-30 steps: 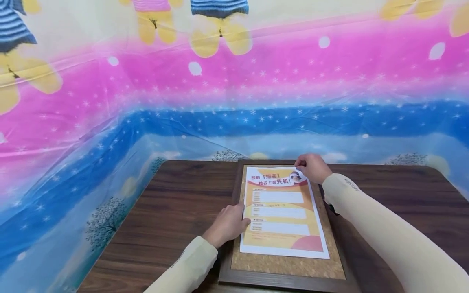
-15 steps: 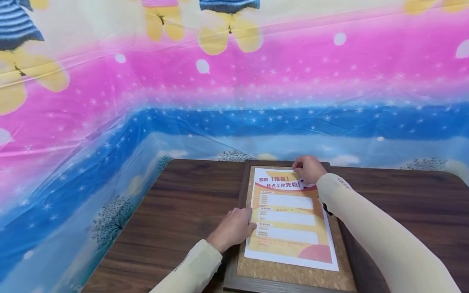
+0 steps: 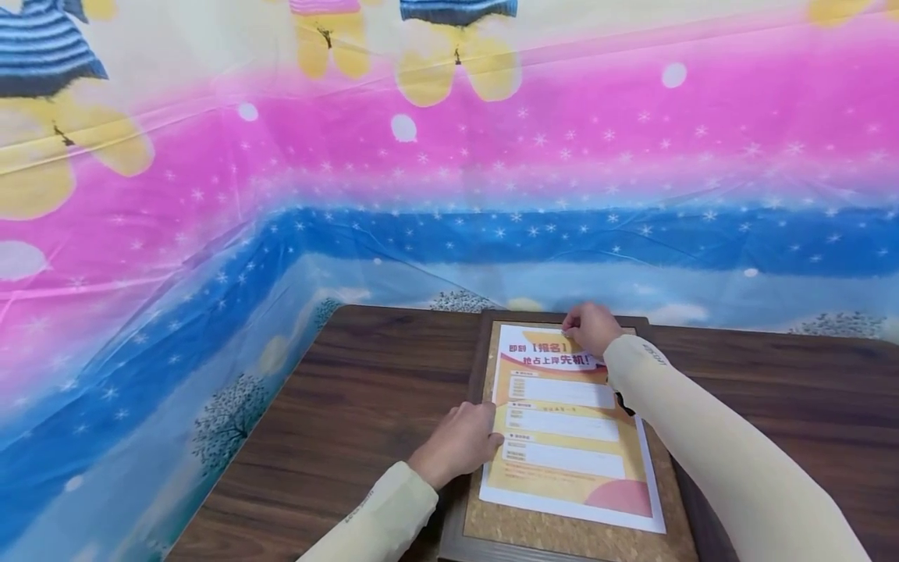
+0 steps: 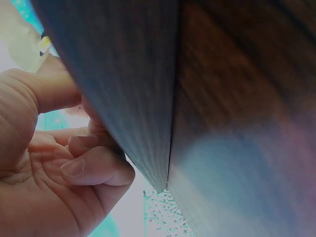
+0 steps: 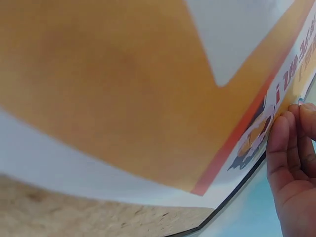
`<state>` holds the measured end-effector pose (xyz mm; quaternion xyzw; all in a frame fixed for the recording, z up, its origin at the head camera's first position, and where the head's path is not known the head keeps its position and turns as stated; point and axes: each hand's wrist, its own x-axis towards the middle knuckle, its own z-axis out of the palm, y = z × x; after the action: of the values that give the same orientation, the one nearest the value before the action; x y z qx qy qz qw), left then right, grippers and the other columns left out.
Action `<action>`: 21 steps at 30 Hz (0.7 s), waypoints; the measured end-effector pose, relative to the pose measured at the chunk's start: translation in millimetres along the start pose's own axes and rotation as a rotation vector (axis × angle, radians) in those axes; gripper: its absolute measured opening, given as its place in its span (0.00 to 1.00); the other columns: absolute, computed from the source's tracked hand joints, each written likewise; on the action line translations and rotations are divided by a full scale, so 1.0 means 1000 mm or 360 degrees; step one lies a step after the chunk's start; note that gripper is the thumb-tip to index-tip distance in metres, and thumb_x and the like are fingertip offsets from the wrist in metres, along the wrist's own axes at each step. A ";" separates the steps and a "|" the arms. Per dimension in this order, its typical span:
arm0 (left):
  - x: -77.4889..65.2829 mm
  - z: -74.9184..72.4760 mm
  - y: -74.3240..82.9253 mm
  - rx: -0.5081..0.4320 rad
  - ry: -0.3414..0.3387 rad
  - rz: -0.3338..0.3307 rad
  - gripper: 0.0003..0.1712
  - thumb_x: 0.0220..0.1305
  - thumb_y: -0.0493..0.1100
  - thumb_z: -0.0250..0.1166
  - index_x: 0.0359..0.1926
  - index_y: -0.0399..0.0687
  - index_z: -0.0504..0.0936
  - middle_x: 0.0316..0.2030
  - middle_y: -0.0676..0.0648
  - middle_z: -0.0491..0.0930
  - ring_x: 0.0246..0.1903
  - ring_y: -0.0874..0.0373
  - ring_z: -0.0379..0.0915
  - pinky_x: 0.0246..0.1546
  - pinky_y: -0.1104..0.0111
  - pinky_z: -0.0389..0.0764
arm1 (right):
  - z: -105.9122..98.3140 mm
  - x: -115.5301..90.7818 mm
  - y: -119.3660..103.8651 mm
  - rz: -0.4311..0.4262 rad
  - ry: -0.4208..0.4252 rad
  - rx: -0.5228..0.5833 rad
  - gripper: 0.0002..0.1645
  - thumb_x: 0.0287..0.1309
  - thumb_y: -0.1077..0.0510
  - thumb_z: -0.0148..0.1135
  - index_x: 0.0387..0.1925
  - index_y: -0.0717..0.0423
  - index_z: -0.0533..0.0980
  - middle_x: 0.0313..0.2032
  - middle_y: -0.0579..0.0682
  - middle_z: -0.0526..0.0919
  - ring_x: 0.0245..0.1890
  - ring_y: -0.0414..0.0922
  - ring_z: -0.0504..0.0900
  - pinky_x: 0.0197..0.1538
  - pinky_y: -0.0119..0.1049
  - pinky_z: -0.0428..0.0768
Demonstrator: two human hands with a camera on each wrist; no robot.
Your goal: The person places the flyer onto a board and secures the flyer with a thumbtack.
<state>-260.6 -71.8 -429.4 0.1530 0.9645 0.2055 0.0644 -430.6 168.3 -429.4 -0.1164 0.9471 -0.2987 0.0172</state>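
Note:
A printed poster [image 3: 562, 429] in yellow, red and white lies on a cork board [image 3: 541, 535] with a brown wooden frame. My left hand [image 3: 456, 443] grips the board's left edge in the head view, thumb over the poster's side. The left wrist view has its fingers curled against the frame [image 4: 133, 89]. Near the middle of the poster's top edge, my right hand [image 3: 593, 328] pinches a tiny pale thing that looks like a pushpin [image 5: 300, 101]. Most of that thing is hidden by the fingertips. The poster's top right corner is behind the right hand and sleeve.
The board lies on a dark wooden table [image 3: 337, 421], reaching its back edge. Behind the table hangs a pink and blue patterned cloth [image 3: 449, 172], which also runs down the left side.
My right hand has moved left along the poster's top edge, from near the right corner to around the middle. The left hand stays at the left edge. The head view has shifted slightly.

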 end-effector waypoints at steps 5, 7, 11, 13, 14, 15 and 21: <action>0.001 0.001 0.000 -0.0007 0.0008 0.0007 0.14 0.63 0.42 0.64 0.45 0.37 0.78 0.26 0.48 0.78 0.16 0.60 0.67 0.15 0.69 0.66 | 0.003 0.003 0.001 0.0038 -0.0004 0.0012 0.06 0.63 0.63 0.58 0.34 0.57 0.81 0.34 0.53 0.79 0.35 0.50 0.75 0.42 0.46 0.73; 0.001 0.001 0.001 -0.0002 0.0018 0.0004 0.14 0.62 0.42 0.64 0.45 0.36 0.78 0.26 0.48 0.78 0.16 0.60 0.67 0.15 0.69 0.67 | 0.004 0.005 0.002 0.0054 -0.0006 0.0019 0.07 0.63 0.63 0.57 0.34 0.57 0.81 0.34 0.53 0.79 0.36 0.50 0.75 0.42 0.45 0.73; 0.002 0.002 0.001 0.0015 0.0023 -0.0003 0.14 0.63 0.42 0.64 0.45 0.37 0.78 0.26 0.47 0.78 0.17 0.61 0.67 0.16 0.69 0.68 | 0.004 0.007 0.003 0.0085 -0.0008 0.0045 0.07 0.64 0.63 0.56 0.34 0.57 0.81 0.36 0.54 0.79 0.37 0.50 0.75 0.43 0.46 0.73; 0.002 0.002 0.001 0.0009 0.0017 -0.0002 0.15 0.63 0.42 0.63 0.46 0.36 0.78 0.27 0.47 0.78 0.17 0.61 0.67 0.15 0.69 0.68 | 0.003 0.006 0.002 0.0111 -0.0010 0.0067 0.07 0.64 0.63 0.56 0.35 0.58 0.81 0.36 0.55 0.79 0.38 0.51 0.75 0.43 0.47 0.73; 0.002 0.002 0.001 0.0000 0.0013 -0.0003 0.15 0.63 0.42 0.63 0.46 0.36 0.78 0.27 0.47 0.78 0.16 0.61 0.67 0.15 0.69 0.68 | 0.003 0.006 0.002 0.0118 -0.0015 0.0075 0.08 0.64 0.63 0.56 0.35 0.58 0.81 0.37 0.55 0.79 0.38 0.51 0.75 0.44 0.48 0.73; 0.001 0.002 0.001 -0.0009 0.0009 -0.0003 0.15 0.63 0.42 0.63 0.46 0.36 0.78 0.27 0.47 0.79 0.16 0.61 0.67 0.15 0.69 0.68 | 0.002 0.006 0.001 0.0125 -0.0019 0.0082 0.08 0.64 0.63 0.55 0.36 0.59 0.81 0.37 0.56 0.79 0.38 0.52 0.75 0.44 0.48 0.73; 0.001 0.001 0.000 -0.0038 0.0005 -0.0010 0.14 0.63 0.41 0.63 0.46 0.36 0.78 0.25 0.47 0.78 0.15 0.61 0.67 0.13 0.69 0.67 | 0.002 0.005 0.000 0.0163 -0.0029 0.0129 0.09 0.65 0.61 0.55 0.38 0.59 0.81 0.39 0.57 0.78 0.38 0.52 0.74 0.41 0.45 0.72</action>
<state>-261.4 -71.2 -430.8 0.1491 0.9625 0.2170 0.0654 -435.6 165.8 -430.5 -0.0697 0.9387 -0.3345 0.0459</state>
